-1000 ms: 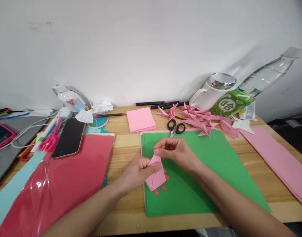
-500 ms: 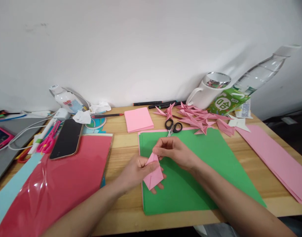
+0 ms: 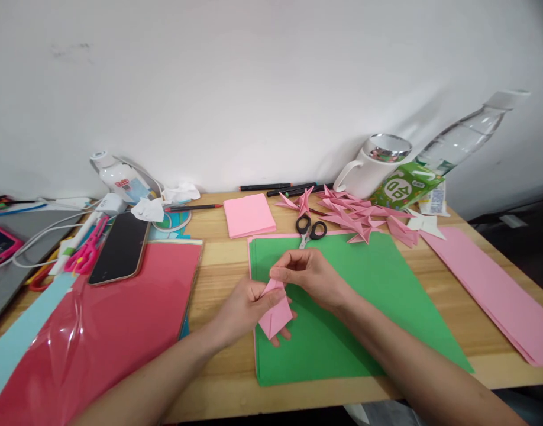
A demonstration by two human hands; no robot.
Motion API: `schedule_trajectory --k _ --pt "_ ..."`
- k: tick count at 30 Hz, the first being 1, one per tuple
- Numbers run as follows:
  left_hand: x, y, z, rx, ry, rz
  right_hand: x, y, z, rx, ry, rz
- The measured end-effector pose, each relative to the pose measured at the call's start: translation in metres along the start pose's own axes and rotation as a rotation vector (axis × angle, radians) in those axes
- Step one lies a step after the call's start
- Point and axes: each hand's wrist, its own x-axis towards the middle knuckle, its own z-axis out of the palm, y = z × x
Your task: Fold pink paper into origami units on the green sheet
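Note:
A folded piece of pink paper (image 3: pixel 275 320), kite-like in outline with crease lines, is held over the left part of the green paper sheets (image 3: pixel 364 296). My left hand (image 3: pixel 249 305) grips its middle, thumb on top and fingers spread underneath. At its upper tip my right hand (image 3: pixel 309 275) pinches the paper between thumb and fingers, which hide that tip. Just beyond my right hand lie black-handled scissors (image 3: pixel 307 229). A stack of square pink paper (image 3: pixel 249 215) sits farther back, left of the scissors.
Folded pink paper shapes (image 3: pixel 351 214) pile up before a white mug (image 3: pixel 375 168), a green packet (image 3: pixel 404 188) and a tilted bottle (image 3: pixel 466 133). Pink strips (image 3: pixel 493 290) lie at right. A phone (image 3: pixel 119 248) rests on a red folder (image 3: pixel 116 319), beside pink scissors (image 3: pixel 85 251).
My right hand has shifted slightly left, with its fingertips bending the upper tip of the paper over. My left hand keeps its hold. The view has moved slightly.

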Motion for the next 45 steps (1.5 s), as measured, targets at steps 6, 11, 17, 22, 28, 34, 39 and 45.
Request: schedule_trajectory --k 6,11,17,22,28,34,39,45 --pt "0.0 0.003 0.001 -0.033 -0.015 -0.015 0.0 0.002 -0.003 0.001 -0.027 0.0" --pt "-0.002 0.006 0.001 -0.095 -0.029 -0.003 -0.001 0.003 -0.001 0.009 -0.055 -0.007" --pt "-0.002 0.0 -0.001 -0.165 -0.097 0.025 -0.002 -0.005 0.0 0.032 -0.107 0.029" --pt "-0.002 0.001 0.0 -0.171 -0.085 0.028 -0.003 -0.009 -0.001 -0.068 -0.031 -0.027" --pt "-0.004 0.005 0.002 -0.15 -0.12 -0.02 -0.002 -0.008 0.003 -0.192 0.027 -0.031" --pt "-0.004 0.006 0.002 -0.194 -0.132 0.003 -0.002 -0.01 0.004 -0.202 -0.02 -0.011" --pt "-0.003 0.005 0.002 -0.167 -0.092 -0.013 -0.005 -0.009 0.002 -0.171 -0.049 0.028" --pt "-0.002 0.002 0.001 -0.276 -0.051 0.05 -0.004 -0.012 -0.002 -0.081 -0.121 0.023"
